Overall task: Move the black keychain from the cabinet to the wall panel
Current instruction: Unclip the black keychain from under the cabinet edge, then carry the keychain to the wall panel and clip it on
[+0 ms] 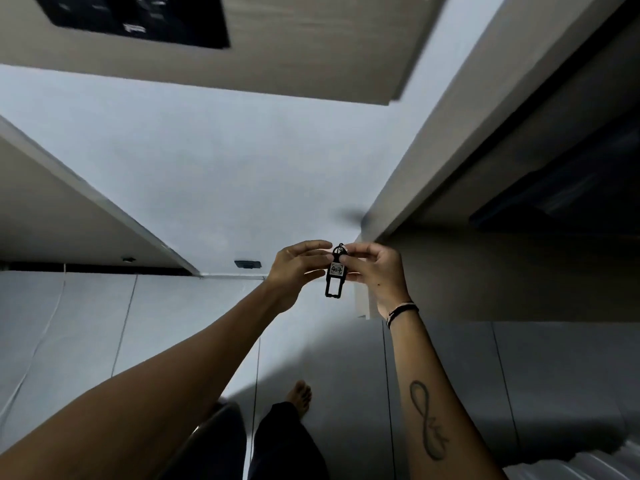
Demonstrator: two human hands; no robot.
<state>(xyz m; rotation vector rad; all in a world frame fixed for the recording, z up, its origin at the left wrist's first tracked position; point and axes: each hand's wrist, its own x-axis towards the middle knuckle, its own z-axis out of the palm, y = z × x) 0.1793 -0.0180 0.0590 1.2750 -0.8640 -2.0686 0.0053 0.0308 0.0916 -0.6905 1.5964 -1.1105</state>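
Observation:
The black keychain [335,274] hangs upright in front of me, a flat black tag with a white label reading 407 and a small ring on top. My right hand [375,271] pinches its upper part and ring between thumb and fingers. My left hand [294,268] is beside it on the left, fingers curled toward the tag and touching its edge. Both arms reach out toward a pale wall [207,168]. A beige wall panel [277,53] with a black rectangle [138,19] is mounted high on that wall.
A dark cabinet or shelf opening [536,209] with a pale frame [450,126] is on the right. A sloped beige surface [52,209] lies left. A small dark socket [247,264] sits low on the wall. My legs and bare foot [299,396] stand on grey floor tiles.

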